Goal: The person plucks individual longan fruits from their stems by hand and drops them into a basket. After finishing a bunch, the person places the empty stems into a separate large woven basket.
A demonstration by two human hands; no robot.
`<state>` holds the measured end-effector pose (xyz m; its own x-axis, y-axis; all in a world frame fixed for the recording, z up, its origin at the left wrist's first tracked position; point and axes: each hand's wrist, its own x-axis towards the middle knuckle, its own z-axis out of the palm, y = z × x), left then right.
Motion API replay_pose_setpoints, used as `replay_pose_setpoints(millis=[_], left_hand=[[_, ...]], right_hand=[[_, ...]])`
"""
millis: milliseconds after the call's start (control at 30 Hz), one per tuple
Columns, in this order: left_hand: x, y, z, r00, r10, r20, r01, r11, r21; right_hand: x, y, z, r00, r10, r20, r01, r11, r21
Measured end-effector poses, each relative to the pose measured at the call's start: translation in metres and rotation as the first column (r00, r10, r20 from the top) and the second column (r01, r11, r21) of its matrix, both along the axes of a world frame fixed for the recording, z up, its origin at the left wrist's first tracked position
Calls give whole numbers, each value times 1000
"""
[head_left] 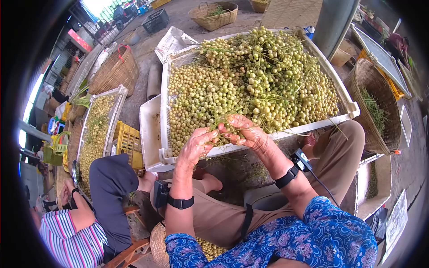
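Observation:
A large white tray (pixel 165 111) in front of me is heaped with small round yellow-green fruits (pixel 196 89), many still on thin green stems. Over its near edge, my left hand (pixel 196 144) is closed, its fingertips pinched round a thin fruit stem (pixel 219 125). My right hand (pixel 247 132) meets it there, thumb and fingers also closed on the stem. The fingers partly hide what lies between them. Stem clusters (pixel 272 58) pile highest toward the back and right of the tray. Loose fruits cover its left side.
A woven basket (pixel 375 102) with green stems stands at the right. To the left, a person in a striped shirt (pixel 73 236) sits by another fruit tray (pixel 117 111) and a yellow crate (pixel 127 145). A metal post (pixel 335 27) rises behind the main tray. More baskets (pixel 214 18) stand farther back.

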<state>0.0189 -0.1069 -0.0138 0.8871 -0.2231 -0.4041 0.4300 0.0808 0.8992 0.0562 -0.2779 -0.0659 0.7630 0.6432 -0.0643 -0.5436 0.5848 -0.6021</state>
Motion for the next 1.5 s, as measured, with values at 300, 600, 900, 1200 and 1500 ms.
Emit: replay_pose_setpoints(millis=[300,600,900,1200,1500], left_hand=[[0,7,-4,988,-142,66,140,990,32],[-9,8,11,994,-95,-62,93,995,-28],[-3,5,6,968,-244,-60,241,969,-48],[6,33,12,996,9,83,9,978,-210],[20,50,-2,932,351,84,-283,855,-434]], right_hand=[[4,-5,-9,1000,12,-10,-11,994,110],[7,-11,-28,996,15,-89,18,935,353],[2,1,1,977,46,208,-45,999,-10],[46,17,22,972,-231,-41,229,973,-39],[94,57,-10,307,101,946,912,253,-323]])
